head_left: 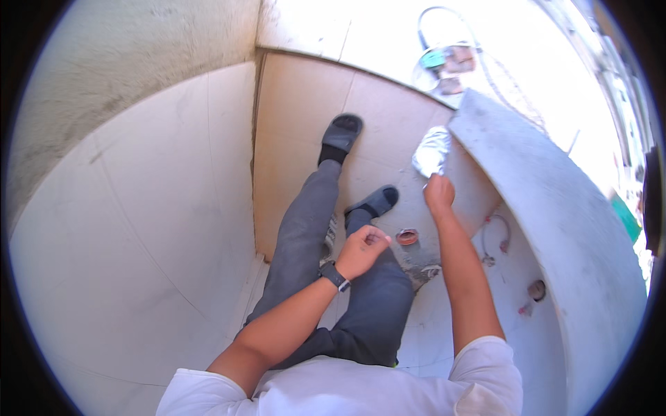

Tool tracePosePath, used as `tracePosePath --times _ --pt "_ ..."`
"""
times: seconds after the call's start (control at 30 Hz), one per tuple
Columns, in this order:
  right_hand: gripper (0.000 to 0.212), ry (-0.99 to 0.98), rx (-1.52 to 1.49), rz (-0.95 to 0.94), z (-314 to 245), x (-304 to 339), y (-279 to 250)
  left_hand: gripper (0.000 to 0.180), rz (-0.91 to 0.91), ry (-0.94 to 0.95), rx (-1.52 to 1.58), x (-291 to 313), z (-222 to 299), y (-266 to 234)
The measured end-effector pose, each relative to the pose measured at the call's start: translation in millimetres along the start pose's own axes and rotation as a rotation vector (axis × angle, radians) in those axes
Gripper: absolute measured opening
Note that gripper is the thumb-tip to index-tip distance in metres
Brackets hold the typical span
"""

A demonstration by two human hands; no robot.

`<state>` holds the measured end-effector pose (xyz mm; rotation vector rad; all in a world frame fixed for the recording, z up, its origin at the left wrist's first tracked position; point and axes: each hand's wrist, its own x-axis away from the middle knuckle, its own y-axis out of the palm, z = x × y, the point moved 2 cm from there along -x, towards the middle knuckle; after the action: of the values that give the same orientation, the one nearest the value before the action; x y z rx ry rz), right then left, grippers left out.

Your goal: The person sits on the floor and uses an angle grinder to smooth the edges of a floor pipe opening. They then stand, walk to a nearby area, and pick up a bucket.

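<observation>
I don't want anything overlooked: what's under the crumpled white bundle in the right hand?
Beige floor tiles show beside the white bundle in the right hand; what lies directly beneath is covered.

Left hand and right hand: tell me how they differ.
The left hand shows nothing held; the right hand grips a white bundle. The left hand has a watch at its wrist; the right hand has none. The right hand is farther out than the left hand. Both are bare and curled.
</observation>
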<state>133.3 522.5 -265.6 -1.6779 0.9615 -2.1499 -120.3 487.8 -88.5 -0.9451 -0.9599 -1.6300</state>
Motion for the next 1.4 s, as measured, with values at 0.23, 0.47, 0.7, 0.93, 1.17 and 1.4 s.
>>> tracePosePath --times 0.23,0.47,0.7,0.93,1.17,1.4 --pt "0.008 -0.170 -0.674 0.387 33 259 -281 0.047 -0.147 0.026 -0.146 70 46 23" --pt "0.011 -0.200 -0.764 0.819 -1 393 -406 0.105 -0.115 0.630 -0.682 167 234 8" --pt "0.018 -0.014 -0.917 0.448 14 444 -350 0.105 -0.385 0.631 -1.023 242 350 43" --pt "0.022 -0.137 -1.952 0.398 95 532 -341 0.097 -0.871 0.593 -1.424 285 290 152" --pt "0.012 0.337 -2.075 0.892 214 562 -268 0.075 -0.754 0.568 -1.751 264 253 164" --pt "0.009 0.257 -2.383 1.020 346 515 -261 0.065 -0.256 0.360 -1.706 267 292 96"
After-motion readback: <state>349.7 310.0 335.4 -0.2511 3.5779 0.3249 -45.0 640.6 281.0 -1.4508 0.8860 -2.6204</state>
